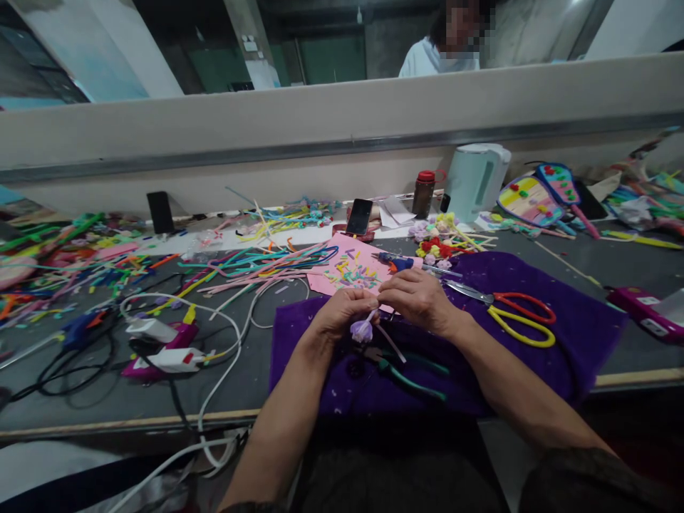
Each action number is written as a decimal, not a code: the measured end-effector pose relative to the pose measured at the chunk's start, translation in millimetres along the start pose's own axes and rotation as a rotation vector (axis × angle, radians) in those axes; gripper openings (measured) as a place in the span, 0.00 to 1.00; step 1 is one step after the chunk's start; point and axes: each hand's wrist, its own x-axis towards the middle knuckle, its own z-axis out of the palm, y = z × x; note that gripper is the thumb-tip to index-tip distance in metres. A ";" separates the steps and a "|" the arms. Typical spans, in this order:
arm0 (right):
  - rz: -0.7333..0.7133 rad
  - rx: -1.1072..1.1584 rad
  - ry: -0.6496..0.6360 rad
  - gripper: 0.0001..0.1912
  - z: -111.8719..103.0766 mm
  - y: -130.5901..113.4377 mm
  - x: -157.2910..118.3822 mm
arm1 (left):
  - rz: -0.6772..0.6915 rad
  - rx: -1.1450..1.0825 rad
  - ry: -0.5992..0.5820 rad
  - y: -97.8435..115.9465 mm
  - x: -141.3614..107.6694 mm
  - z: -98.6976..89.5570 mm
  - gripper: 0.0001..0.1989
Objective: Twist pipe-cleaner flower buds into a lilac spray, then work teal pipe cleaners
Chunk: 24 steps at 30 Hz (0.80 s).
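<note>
A small pale purple flower, seemingly fuzzy pipe cleaner, hangs below my fingers above the purple cloth. My left hand pinches the flower near its base. My right hand is closed, its fingertips meeting the left ones; what lies in its pinch is hidden. A pale strip, perhaps a stem, slants down beneath the hands. Green-handled pliers lie on the cloth below them. Scissors with one red and one yellow handle rest beside my right wrist.
Cut pieces cover a pink sheet behind my hands, with a blue glue gun beside it. Pipe cleaners, a power strip and white cables lie left. A kettle and bottle stand behind. A person is beyond the partition.
</note>
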 end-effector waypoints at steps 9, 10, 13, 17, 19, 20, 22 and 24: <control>0.141 0.071 -0.206 0.08 -12.2 -10.9 2.1 | 0.137 0.318 0.067 5.3 -12.0 9.8 0.09; 0.179 0.112 -0.235 0.08 -13.0 -11.2 2.1 | 0.185 0.432 0.084 6.9 -14.0 11.5 0.08; 0.365 0.270 -0.319 0.07 -14.5 -10.5 1.6 | 0.368 0.870 0.128 11.0 -18.7 16.7 0.08; 0.632 0.605 -0.400 0.07 -9.2 -5.4 -0.7 | 0.566 1.343 0.145 11.2 -19.9 21.5 0.09; 0.728 0.763 -0.423 0.07 -4.6 -1.7 -2.0 | 0.591 1.422 0.160 9.3 -18.8 22.3 0.09; 0.768 0.829 -0.428 0.07 -2.5 0.1 -2.5 | 0.581 1.409 0.169 8.3 -18.1 22.0 0.09; 0.820 0.945 -0.425 0.07 -0.1 3.3 -3.0 | 0.532 1.273 0.186 6.9 -16.3 20.1 0.09; 0.839 1.035 -0.412 0.06 -0.1 6.2 -2.6 | 0.486 1.037 0.222 7.2 -14.1 16.4 0.10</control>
